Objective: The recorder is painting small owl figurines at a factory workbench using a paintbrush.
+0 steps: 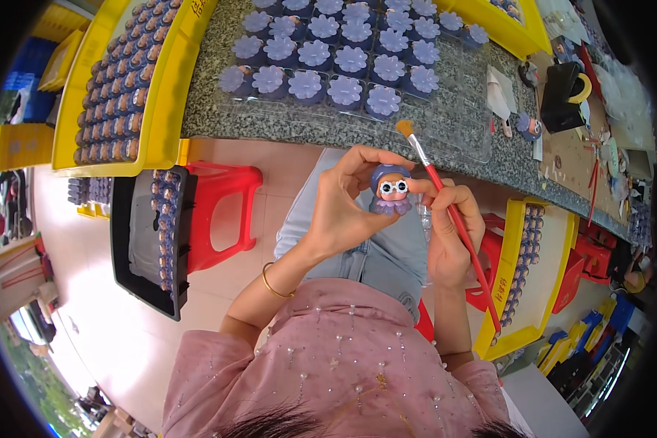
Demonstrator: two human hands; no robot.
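My left hand point(350, 196) is closed around a small doll figurine point(392, 191) above my lap. The figurine has a blue cap, white-rimmed round glasses and a ruffled lilac collar. My right hand point(454, 232) grips a red-handled brush point(460, 226) that slants across its palm, bristles up toward the table edge. The right fingertips touch the side of the figurine's head, by its glasses. Just beyond, on the speckled stone table point(270, 128), stand rows of lilac flower-shaped pieces point(344, 91) in a clear plastic tray point(452, 139).
At the left a yellow crate point(164, 109) holds many figurines, above a black crate point(150, 292) with more. Another yellow crate point(522, 339) is at the right. A red stool point(230, 212) stands under the table. A tape dispenser point(564, 95) and another figurine point(527, 125) are at the right.
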